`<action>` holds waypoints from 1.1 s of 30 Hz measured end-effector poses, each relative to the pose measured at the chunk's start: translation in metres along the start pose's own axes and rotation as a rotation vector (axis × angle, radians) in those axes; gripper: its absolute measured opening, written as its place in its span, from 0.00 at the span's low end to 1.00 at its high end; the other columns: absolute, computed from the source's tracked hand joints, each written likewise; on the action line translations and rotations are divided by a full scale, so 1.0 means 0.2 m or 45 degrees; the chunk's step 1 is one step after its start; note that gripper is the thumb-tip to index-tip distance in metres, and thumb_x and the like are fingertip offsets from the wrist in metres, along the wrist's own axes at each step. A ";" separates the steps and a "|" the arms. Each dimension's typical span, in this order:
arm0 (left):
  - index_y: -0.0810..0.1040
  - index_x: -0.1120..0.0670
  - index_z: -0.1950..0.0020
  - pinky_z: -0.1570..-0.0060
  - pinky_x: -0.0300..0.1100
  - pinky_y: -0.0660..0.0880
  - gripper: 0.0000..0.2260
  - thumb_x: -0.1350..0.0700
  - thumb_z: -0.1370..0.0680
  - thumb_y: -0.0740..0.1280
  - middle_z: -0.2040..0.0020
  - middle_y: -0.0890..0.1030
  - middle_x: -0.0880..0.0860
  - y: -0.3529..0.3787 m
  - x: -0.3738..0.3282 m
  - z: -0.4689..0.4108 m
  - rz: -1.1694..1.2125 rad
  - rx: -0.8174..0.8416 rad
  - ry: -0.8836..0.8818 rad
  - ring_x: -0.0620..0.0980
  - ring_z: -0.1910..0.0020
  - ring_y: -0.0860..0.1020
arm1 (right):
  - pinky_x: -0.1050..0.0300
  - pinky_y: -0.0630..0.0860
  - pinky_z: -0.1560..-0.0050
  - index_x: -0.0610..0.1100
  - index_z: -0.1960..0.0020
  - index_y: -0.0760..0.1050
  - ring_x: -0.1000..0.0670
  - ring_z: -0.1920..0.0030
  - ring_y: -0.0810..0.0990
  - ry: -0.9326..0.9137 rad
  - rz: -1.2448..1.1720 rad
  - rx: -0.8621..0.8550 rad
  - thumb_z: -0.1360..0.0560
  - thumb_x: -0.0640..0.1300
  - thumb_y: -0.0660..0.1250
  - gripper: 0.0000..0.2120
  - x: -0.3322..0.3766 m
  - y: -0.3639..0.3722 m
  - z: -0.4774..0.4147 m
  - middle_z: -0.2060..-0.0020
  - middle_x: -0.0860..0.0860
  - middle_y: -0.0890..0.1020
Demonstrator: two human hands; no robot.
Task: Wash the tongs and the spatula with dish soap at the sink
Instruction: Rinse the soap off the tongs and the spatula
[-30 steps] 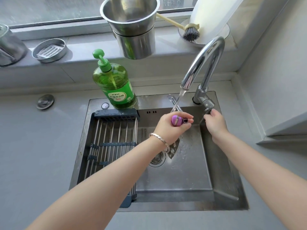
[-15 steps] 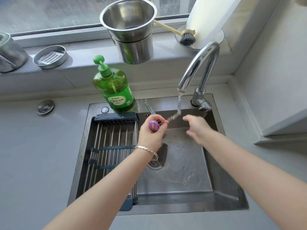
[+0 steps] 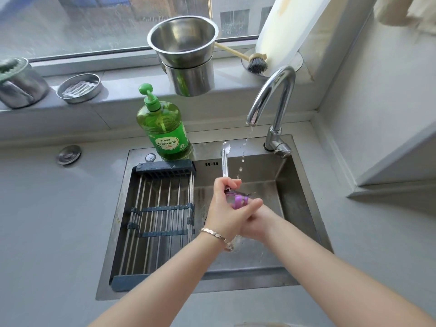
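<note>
The tongs have shiny metal arms and a purple end. They are over the sink basin, arms pointing toward the back rim. My left hand grips them just above the purple end. Pressed against it from the right, my right hand has its fingers wrapped under the purple end, partly hidden by the left hand. The green dish soap bottle stands at the sink's back rim. Only drops fall from the faucet. I cannot make out the spatula.
A dark drying rack spans the left half of the sink. On the windowsill stand stacked steel pots, a dish brush, a paper towel roll and a steel soap dish. Grey counter surrounds the sink.
My right hand left the faucet lever and came onto the tongs' purple end. The water stream thinned to drops. The tongs swung so their arms point toward the back rim.
</note>
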State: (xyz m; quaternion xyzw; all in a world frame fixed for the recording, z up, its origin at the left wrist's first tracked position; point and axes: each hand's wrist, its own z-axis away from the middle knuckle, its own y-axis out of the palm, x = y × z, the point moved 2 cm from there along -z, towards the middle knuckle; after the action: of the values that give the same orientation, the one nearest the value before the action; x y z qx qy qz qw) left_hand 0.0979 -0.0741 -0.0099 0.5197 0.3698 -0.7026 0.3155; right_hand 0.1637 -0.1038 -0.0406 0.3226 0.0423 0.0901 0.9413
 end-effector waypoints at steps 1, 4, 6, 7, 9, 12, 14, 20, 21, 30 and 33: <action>0.67 0.47 0.54 0.50 0.26 0.69 0.22 0.49 0.41 0.75 0.47 0.76 0.45 -0.03 0.00 0.01 -0.050 0.054 0.009 0.39 0.48 0.75 | 0.64 0.72 0.81 0.34 0.71 0.71 0.52 0.83 0.72 -0.003 0.089 -0.095 0.29 0.29 0.57 0.13 0.01 -0.04 -0.01 0.82 0.46 0.71; 0.70 0.49 0.51 0.55 0.23 0.67 0.20 0.44 0.37 0.73 0.52 0.77 0.44 -0.12 0.02 0.03 -0.167 0.057 0.081 0.37 0.52 0.74 | 0.63 0.73 0.83 0.37 0.61 0.67 0.51 0.83 0.74 -0.010 0.459 -0.406 0.24 0.33 0.57 0.07 0.03 -0.20 -0.04 0.79 0.44 0.73; 0.74 0.53 0.53 0.69 0.27 0.67 0.06 0.51 0.25 0.67 0.65 0.74 0.46 -0.18 0.03 0.03 -0.266 0.025 0.126 0.37 0.69 0.71 | 0.66 0.70 0.85 0.38 0.63 0.65 0.52 0.86 0.71 -0.008 0.786 -0.526 0.24 0.33 0.56 0.09 0.06 -0.29 -0.03 0.83 0.46 0.71; 0.76 0.54 0.54 0.74 0.29 0.63 0.05 0.54 0.22 0.62 0.69 0.71 0.46 -0.21 0.05 0.03 -0.330 0.007 0.138 0.38 0.75 0.67 | 0.67 0.68 0.85 0.39 0.65 0.64 0.53 0.86 0.69 -0.007 0.965 -0.586 0.24 0.33 0.56 0.11 0.08 -0.33 0.00 0.83 0.47 0.70; 0.79 0.55 0.52 0.73 0.31 0.62 0.09 0.56 0.20 0.59 0.69 0.74 0.46 -0.25 0.09 0.03 -0.458 0.024 0.146 0.39 0.76 0.65 | 0.65 0.68 0.78 0.39 0.65 0.66 0.51 0.79 0.69 -0.048 1.520 -0.760 0.26 0.33 0.56 0.10 0.13 -0.39 0.05 0.78 0.46 0.71; 0.77 0.53 0.41 0.71 0.30 0.66 0.11 0.57 0.20 0.58 0.54 0.81 0.50 -0.28 0.11 0.06 -0.655 0.134 0.116 0.39 0.73 0.67 | 0.60 0.74 0.66 0.37 0.52 0.75 0.45 0.67 0.77 -0.307 2.414 -1.022 0.27 0.35 0.56 0.10 0.21 -0.46 0.11 0.63 0.43 0.79; 0.72 0.50 0.35 0.75 0.30 0.65 0.14 0.57 0.20 0.58 0.53 0.81 0.54 -0.28 0.13 0.08 -0.752 0.188 0.068 0.42 0.75 0.65 | 0.62 0.70 0.64 0.41 0.43 0.74 0.44 0.60 0.77 -0.445 2.650 -1.094 0.26 0.37 0.57 0.14 0.22 -0.49 0.15 0.57 0.45 0.79; 0.62 0.52 0.28 0.73 0.34 0.66 0.20 0.58 0.20 0.58 0.46 0.79 0.55 -0.31 0.17 0.10 -0.834 0.158 -0.068 0.44 0.71 0.70 | 0.60 0.71 0.61 0.44 0.39 0.71 0.44 0.57 0.77 -0.552 2.717 -1.084 0.27 0.38 0.58 0.17 0.22 -0.54 0.20 0.50 0.45 0.80; 0.61 0.53 0.27 0.70 0.36 0.69 0.21 0.57 0.20 0.58 0.44 0.79 0.54 -0.32 0.18 0.11 -0.854 0.161 -0.083 0.47 0.69 0.73 | 0.60 0.73 0.58 0.43 0.39 0.71 0.44 0.53 0.78 -0.566 2.698 -1.083 0.27 0.38 0.58 0.17 0.22 -0.55 0.21 0.48 0.45 0.80; 0.72 0.57 0.35 0.66 0.39 0.71 0.15 0.60 0.21 0.59 0.54 0.80 0.55 -0.35 0.20 0.14 -0.889 0.008 0.054 0.47 0.67 0.72 | 0.56 0.69 0.56 0.39 0.49 0.71 0.40 0.50 0.76 -0.753 2.435 -1.084 0.22 0.47 0.60 0.11 0.17 -0.52 0.28 0.51 0.41 0.78; 0.73 0.57 0.36 0.67 0.38 0.68 0.14 0.59 0.21 0.60 0.55 0.79 0.58 -0.41 0.23 0.13 -0.868 -0.085 0.069 0.48 0.66 0.71 | 0.57 0.67 0.58 0.40 0.48 0.71 0.43 0.56 0.72 -1.001 2.277 -1.064 0.22 0.46 0.60 0.09 0.16 -0.46 0.31 0.52 0.42 0.77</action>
State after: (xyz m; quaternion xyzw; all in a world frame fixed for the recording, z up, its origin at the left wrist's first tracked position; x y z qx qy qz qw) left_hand 0.0050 -0.0553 -0.0345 0.3742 0.5533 -0.7409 0.0696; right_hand 0.2160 -0.2060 -0.0486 -0.1061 -0.5518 0.6463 0.5164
